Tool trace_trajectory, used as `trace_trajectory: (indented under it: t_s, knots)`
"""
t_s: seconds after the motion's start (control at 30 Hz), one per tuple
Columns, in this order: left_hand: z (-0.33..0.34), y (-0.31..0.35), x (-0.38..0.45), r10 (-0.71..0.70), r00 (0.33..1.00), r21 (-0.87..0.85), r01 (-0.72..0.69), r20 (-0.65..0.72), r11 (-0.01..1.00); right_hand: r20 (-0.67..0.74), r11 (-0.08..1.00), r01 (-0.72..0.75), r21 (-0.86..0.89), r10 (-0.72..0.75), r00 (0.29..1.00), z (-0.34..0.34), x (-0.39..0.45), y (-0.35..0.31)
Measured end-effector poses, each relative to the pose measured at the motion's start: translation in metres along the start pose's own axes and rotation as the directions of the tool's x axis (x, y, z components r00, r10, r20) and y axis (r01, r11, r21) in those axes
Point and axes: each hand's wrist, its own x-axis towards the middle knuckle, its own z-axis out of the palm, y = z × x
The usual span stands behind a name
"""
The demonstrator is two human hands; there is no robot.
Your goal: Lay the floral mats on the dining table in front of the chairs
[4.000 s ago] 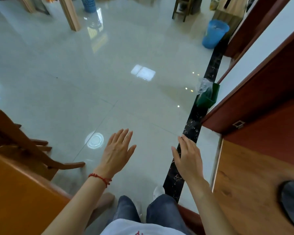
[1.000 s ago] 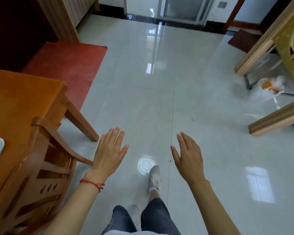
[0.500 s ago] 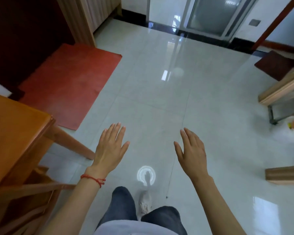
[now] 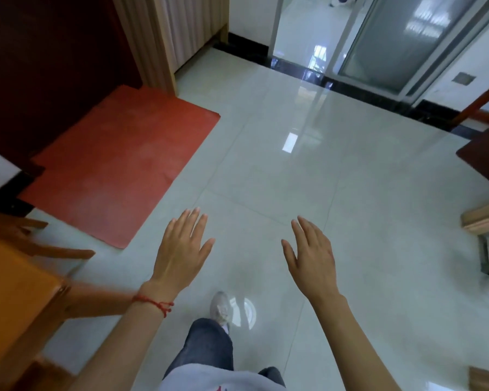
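Both my left hand [image 4: 181, 251] and right hand [image 4: 312, 256] hang spread, holding nothing; no floral mats visible, so I should find them beyond the desk [image 4: 14, 292] corner.

Bright daylight, floor [image 4: 308, 170] glare, blurred edges

The glossy pale-tiled floor [image 4: 336, 193] filled most of the frame, with a black strip [image 4: 350, 83] running across its upper part. A red mat [image 4: 119, 167] lay flat on it at the left, and a darker mat [image 4: 486, 156] at the right edge. An orange wooden bench [image 4: 12, 300] stood at the lower left.
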Motion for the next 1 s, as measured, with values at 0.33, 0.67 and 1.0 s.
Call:
trace_trajectory:
  t_s: [0.33, 0.67, 1.0]
  knots:
    - [-0.021, -0.06, 0.113, -0.125, 0.991, 0.008, 0.126, -0.051, 0.992, 0.014, 0.994, 0.104, 0.039, -0.104, 0.994, 0.039, 0.158, -0.024]
    - [-0.024, -0.11, 0.204, -0.392, 0.915, -0.032, 0.391, -0.092, 0.92, 0.054, 0.933, 0.333, 0.139, -0.343, 0.938, 0.091, 0.314, -0.04]
    - [-0.043, -0.147, 0.251, -0.672, 0.723, -0.053, 0.674, -0.158, 0.737, 0.05, 0.736, 0.626, 0.255, -0.657, 0.752, 0.129, 0.447, -0.095]
